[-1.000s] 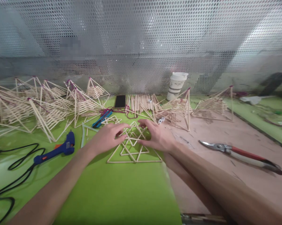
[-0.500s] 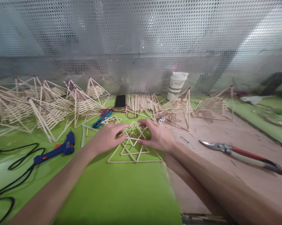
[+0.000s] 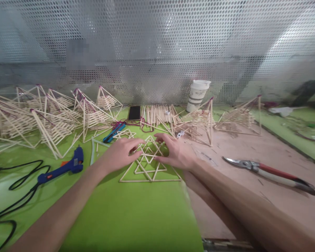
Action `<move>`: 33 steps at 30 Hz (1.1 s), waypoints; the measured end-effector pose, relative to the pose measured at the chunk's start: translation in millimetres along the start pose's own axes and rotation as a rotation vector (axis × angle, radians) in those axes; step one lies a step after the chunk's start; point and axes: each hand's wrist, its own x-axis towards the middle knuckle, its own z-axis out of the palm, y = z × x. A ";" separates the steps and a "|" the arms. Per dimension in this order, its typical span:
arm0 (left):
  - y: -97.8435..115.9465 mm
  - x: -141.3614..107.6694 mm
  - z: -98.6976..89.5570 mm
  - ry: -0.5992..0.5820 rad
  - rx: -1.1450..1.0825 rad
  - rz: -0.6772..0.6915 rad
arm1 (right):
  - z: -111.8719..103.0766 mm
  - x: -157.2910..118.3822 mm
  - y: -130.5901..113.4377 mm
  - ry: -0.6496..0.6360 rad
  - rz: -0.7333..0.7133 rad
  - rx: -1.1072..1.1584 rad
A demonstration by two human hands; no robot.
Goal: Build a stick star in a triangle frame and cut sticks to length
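A flat frame of pale wooden sticks (image 3: 152, 180), made of overlapping triangles, lies on the green surface in front of me. At its left side is my left hand (image 3: 122, 154), with thumb and fingers curved at the sticks of the upper part. My right hand (image 3: 176, 152) mirrors it on the right side, its thumb and fingers apart around the right-hand sticks. Both hands touch or nearly touch the frame; the fingertips partly cover its upper edges. Behind my left hand sits a smaller stick frame (image 3: 128, 132).
A blue glue gun (image 3: 64, 170) with black cable lies left, pruning shears (image 3: 272, 172) right. Behind are a blue cutter (image 3: 114, 132), a phone (image 3: 134, 113), loose sticks (image 3: 158, 115), a paper cup (image 3: 197, 95) and several stick pyramids (image 3: 90, 112) before a perforated metal wall (image 3: 152, 45).
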 end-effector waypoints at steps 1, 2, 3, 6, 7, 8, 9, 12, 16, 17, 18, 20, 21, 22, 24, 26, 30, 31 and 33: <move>-0.1 -0.1 0.0 0.002 -0.001 0.001 | 0.1 -0.1 0.3 0.003 0.001 -0.008; -0.1 -0.2 0.1 0.004 -0.002 0.000 | 0.1 -0.2 0.5 0.005 0.001 -0.017; 0.0 -0.2 0.3 0.005 -0.002 0.000 | 0.0 -0.3 0.5 0.008 -0.002 -0.024; 2.3 0.0 0.9 0.009 0.001 -0.021 | -0.2 -0.5 -0.2 0.018 -0.019 -0.031; 3.6 0.3 1.1 0.014 0.000 -0.041 | -0.1 -0.6 -0.6 0.025 -0.025 -0.033; 4.9 0.6 1.4 0.018 -0.003 -0.071 | 0.1 -0.7 -1.0 0.031 -0.029 -0.038; 6.0 1.1 1.8 0.022 -0.003 -0.107 | 0.3 -0.9 -1.4 0.036 -0.030 -0.044; 6.1 2.5 3.7 0.000 0.049 -0.215 | 0.8 -1.1 -2.3 0.029 -0.033 -0.039; 1.4 1.9 5.2 -0.011 0.119 -0.200 | -3.3 -1.3 -4.3 0.004 -0.039 -0.026; 0.5 1.2 4.9 -0.017 0.108 -0.181 | -5.2 -1.4 -5.0 -0.007 -0.043 -0.029; 0.1 0.2 4.4 -0.031 0.092 -0.165 | -7.3 -1.6 -5.6 -0.022 -0.052 -0.032; -0.1 -2.1 3.3 -0.076 0.069 -0.142 | -11.0 -2.0 -6.5 -0.057 -0.071 -0.039; -0.1 -3.3 3.0 -0.099 0.066 -0.124 | -12.4 -2.2 -6.6 -0.078 -0.081 -0.042; -0.1 -4.3 2.9 -0.122 0.065 -0.101 | -13.3 -2.3 -6.7 -0.097 -0.093 -0.042; -0.5 -5.7 3.4 -0.171 0.060 -0.047 | -13.7 -2.6 -6.3 -0.127 -0.120 -0.031; -0.6 -6.2 3.5 -0.232 0.050 -0.002 | -13.0 -2.8 -5.6 -0.142 -0.148 -0.018; 2.4 -6.1 0.5 -0.315 0.062 0.022 | -11.7 -3.5 -4.0 -0.145 -0.206 -0.035; 3.6 -6.1 -0.4 -0.316 0.071 0.026 | -11.8 -3.6 -4.0 -0.150 -0.212 -0.042; 5.5 -6.4 -1.7 -0.315 0.087 0.037 | -12.4 -3.5 -4.8 -0.160 -0.220 -0.055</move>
